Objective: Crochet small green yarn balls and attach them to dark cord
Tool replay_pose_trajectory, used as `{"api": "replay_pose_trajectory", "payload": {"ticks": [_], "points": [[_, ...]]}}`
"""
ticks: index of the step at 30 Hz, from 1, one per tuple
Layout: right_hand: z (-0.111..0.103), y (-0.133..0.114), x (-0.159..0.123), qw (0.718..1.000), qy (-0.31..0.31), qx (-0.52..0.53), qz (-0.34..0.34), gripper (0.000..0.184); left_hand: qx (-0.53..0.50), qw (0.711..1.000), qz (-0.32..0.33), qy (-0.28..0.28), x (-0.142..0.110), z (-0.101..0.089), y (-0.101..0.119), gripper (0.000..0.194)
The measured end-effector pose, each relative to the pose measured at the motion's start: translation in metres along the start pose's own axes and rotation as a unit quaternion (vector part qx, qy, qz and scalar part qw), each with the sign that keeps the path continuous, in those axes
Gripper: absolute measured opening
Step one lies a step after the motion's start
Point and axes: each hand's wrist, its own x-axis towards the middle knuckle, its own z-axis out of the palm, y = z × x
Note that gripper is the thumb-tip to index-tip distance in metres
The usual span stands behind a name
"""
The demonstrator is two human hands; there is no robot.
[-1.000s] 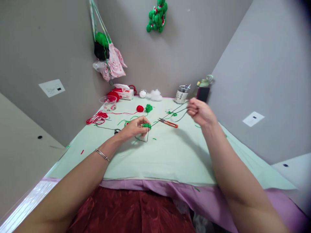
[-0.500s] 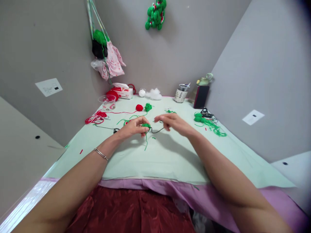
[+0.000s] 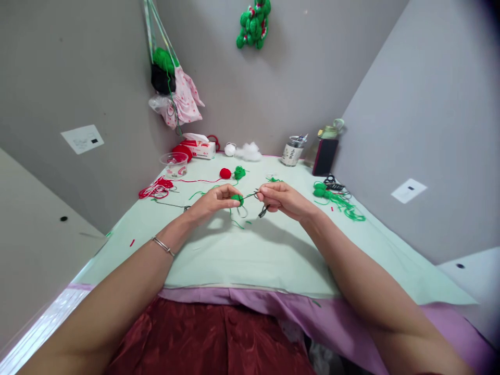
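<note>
Near the middle of the table, my left hand [image 3: 219, 200] is closed on a small green yarn piece [image 3: 236, 199], with its fingertips wrapped round the back and side. A dark yarn strand [image 3: 249, 196] runs taut from this piece to my right hand [image 3: 282, 198], whose thumb and fingers pinch it. Below the right fingers hangs a small dark looped bundle [image 3: 263, 211]; I cannot tell whether it is yarn or a tool. Loose green tails [image 3: 237, 224] dangle or lie under the green piece.
Behind the hands lie a red yarn ball [image 3: 225, 173] and a green yarn ball [image 3: 239, 172]. Red yarn [image 3: 157, 187] is tangled at left, near a clear tub [image 3: 174, 165]. Green pieces with tails [image 3: 339, 200], black-handled scissors [image 3: 331, 182] and a phone [image 3: 325, 157] are at right.
My right hand has closed from a loose, spread pose into a pinch. The slack dark strand is now drawn straight, and a dark bundle shows below the right fingers.
</note>
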Motion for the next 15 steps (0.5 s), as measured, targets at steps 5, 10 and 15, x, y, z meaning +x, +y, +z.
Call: {"api": "replay_pose_trajectory", "payload": {"ticks": [5, 10, 15], "points": [[-0.015, -0.012, -0.002, 0.991, 0.102, 0.063, -0.053, 0.03, -0.004, 1.0, -0.015, -0.017, -0.001, -0.001, -0.001, 0.027], [-0.041, -0.019, -0.006, 0.966, 0.234, 0.013, -0.109, 0.029, -0.002, 1.0, -0.018, -0.022, 0.0, -0.004, -0.005, 0.03], [-0.046, -0.001, -0.003, 0.9, 0.279, -0.334, -0.028, 0.026, 0.007, 0.999, -0.034, -0.018, 0.001, -0.004, -0.006, 0.038]]}}
